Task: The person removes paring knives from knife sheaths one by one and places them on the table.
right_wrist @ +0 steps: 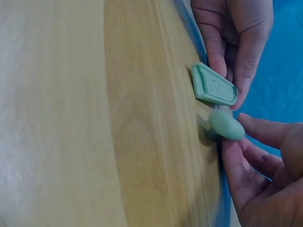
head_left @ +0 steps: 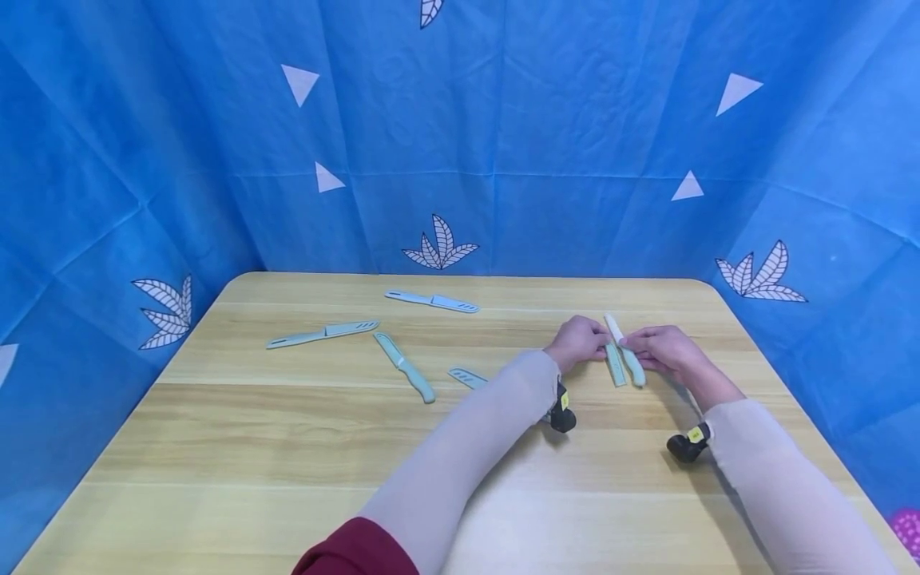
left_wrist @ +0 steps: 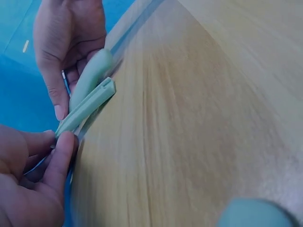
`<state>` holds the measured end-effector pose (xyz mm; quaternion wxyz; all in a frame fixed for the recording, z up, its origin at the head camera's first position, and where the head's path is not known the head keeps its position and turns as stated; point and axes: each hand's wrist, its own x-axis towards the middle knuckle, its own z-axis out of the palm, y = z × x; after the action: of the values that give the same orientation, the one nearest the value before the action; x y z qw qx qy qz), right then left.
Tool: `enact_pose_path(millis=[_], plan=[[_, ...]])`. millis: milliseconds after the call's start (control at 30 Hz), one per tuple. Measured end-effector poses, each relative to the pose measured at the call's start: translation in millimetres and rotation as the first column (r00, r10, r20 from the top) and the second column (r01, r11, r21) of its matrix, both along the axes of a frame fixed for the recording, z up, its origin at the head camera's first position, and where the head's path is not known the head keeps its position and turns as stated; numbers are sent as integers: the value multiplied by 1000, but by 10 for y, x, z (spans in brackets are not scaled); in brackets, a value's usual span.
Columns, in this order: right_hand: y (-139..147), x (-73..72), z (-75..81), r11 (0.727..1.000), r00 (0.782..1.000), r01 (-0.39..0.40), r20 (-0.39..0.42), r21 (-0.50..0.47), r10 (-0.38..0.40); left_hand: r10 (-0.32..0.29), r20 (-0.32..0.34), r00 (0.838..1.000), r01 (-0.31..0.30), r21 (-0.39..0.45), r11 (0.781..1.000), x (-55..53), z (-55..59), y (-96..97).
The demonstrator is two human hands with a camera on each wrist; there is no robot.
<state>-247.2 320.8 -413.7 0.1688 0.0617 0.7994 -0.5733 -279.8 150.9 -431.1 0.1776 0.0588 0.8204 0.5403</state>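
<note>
Five knives (head_left: 634, 368) (head_left: 431, 300) (head_left: 323, 334) (head_left: 405, 367) (head_left: 467, 378), one separate sheath (head_left: 616, 368)

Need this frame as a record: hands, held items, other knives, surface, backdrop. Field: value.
left hand: pinches green sheath
right hand: holds green-handled knife
held knife blade: out of sheath, pointing away from person
sheath position: alongside the knife
other sheathed knives: back knife; left knife; middle knife
partly hidden item: slotted sheath, behind left sleeve
surface: wood-grain table
backdrop: blue curtain

Knife handle (head_left: 635, 370) and sheath (head_left: 615, 366) are pale green; the blue curtain (head_left: 561, 208) bears white triangles (head_left: 299, 81).
</note>
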Motion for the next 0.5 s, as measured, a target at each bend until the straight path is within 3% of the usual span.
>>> enact_pose_path(millis=[133,300,433,500], plan=[[-22,3,6,998,1000,6,0,57,-6,-43,-105,994,29,-125,992,15,-1,9],[-35,5,11,991,1000,25,-15,128,-24,-104,-210,972,52,-239,970,52,21,8],[-37,5,-5,981,999,38,-40,188,-31,-137,-264,955,51,-306,951,75,29,10],[-37,3,-15,977,998,46,-44,208,-37,-135,-267,954,49,-306,951,83,28,9]])
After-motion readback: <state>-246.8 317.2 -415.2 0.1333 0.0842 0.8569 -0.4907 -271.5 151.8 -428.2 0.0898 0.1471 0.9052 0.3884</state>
